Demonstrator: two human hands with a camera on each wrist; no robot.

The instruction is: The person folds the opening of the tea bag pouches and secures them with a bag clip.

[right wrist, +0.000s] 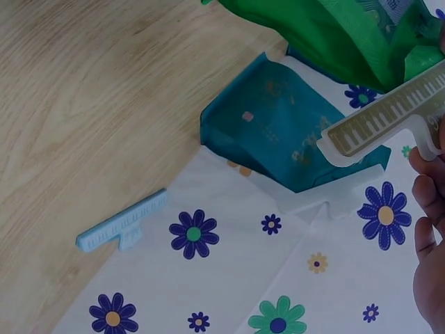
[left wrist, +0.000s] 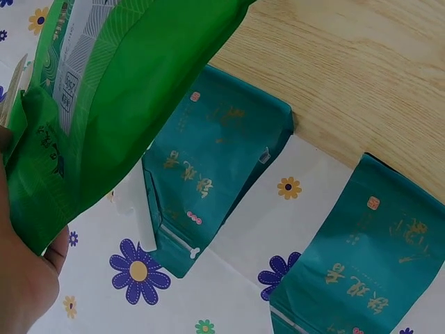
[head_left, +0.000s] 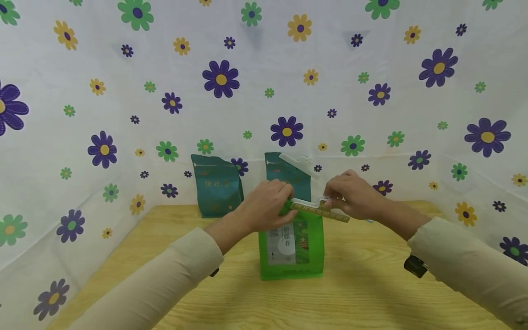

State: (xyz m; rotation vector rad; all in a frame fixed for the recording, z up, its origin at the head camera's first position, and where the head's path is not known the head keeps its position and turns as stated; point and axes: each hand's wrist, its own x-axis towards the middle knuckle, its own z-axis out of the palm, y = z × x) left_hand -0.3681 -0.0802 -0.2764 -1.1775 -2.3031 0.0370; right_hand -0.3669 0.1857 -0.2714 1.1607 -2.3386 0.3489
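A bright green tea bag [head_left: 315, 256] stands upright on the table, its top folded over. My left hand [head_left: 268, 205] grips that top from the left, thumb on the near side; the left wrist view shows the hand [left wrist: 28, 278] at the bag's upper end. My right hand [head_left: 356, 196] pinches a bag clip [head_left: 319, 211] with a whitish back and tan face. The clip lies slantwise along the bag's top, its left end by my left fingers and its right end jutting past the bag. Whether the folded top sits between the clip's bars I cannot tell.
Behind stand two teal tea bags, one at left [head_left: 218, 192] and one [head_left: 287, 170] partly hidden by the green bag. A white clip [head_left: 301, 164] is at the latter's top. A light blue clip [right wrist: 124, 224] lies on the table [right wrist: 83, 104] near the flowered cloth [right wrist: 229, 278].
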